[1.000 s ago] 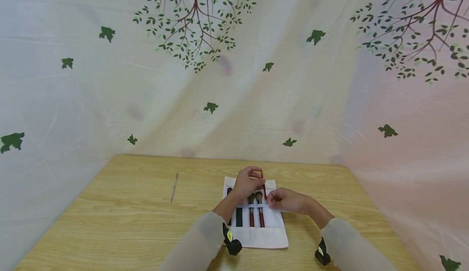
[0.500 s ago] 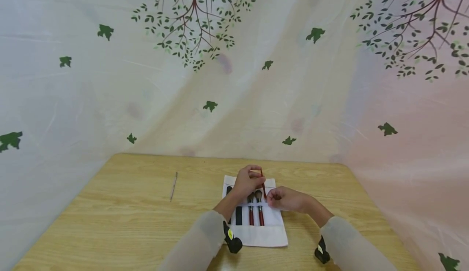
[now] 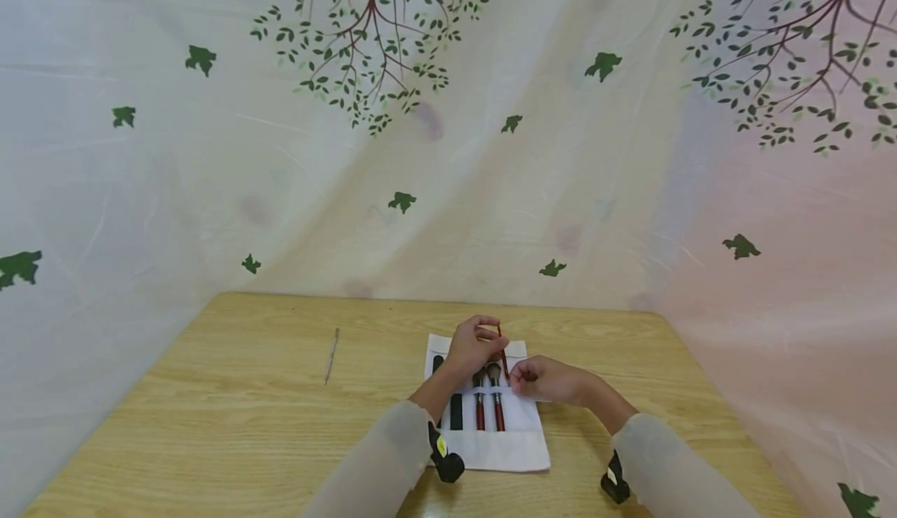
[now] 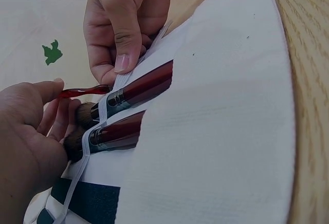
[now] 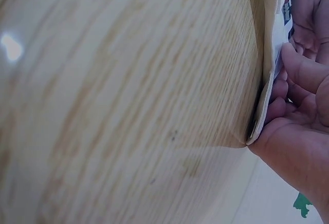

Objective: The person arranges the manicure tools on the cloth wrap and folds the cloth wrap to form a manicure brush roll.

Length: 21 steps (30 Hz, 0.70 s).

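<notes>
Left fingers pinching one red stick, two brushes in one pouch

A draped booth (leaf-patterned sheets as walls) around a wood-grain table

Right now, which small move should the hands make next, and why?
Probably the left hand should ease the slim red stick under the white elastic band: it pinches the stick with one end close to the band, the right hand pinches the band just beside that end, and two brushes already lie under it.
</notes>
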Each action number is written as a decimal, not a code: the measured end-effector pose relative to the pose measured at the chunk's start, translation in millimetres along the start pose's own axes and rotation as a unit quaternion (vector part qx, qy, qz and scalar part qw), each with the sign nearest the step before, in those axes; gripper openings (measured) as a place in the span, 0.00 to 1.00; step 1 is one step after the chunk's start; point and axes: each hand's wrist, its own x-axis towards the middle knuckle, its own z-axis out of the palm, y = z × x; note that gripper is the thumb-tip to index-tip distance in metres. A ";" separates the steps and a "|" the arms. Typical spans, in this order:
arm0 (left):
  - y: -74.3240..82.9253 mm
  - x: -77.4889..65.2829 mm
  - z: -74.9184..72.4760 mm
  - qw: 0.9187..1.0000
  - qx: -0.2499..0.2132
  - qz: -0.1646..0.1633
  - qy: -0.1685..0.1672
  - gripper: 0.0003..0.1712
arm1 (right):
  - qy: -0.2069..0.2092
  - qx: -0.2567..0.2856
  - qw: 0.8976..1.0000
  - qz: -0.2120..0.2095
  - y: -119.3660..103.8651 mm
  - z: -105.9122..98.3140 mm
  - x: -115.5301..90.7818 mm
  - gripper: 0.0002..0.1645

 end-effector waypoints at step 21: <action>-0.2 -1.5 1.5 0.998 0.057 0.004 0.012 0.23 | -0.001 0.006 1.000 0.014 -1.1 1.0 -0.2 0.05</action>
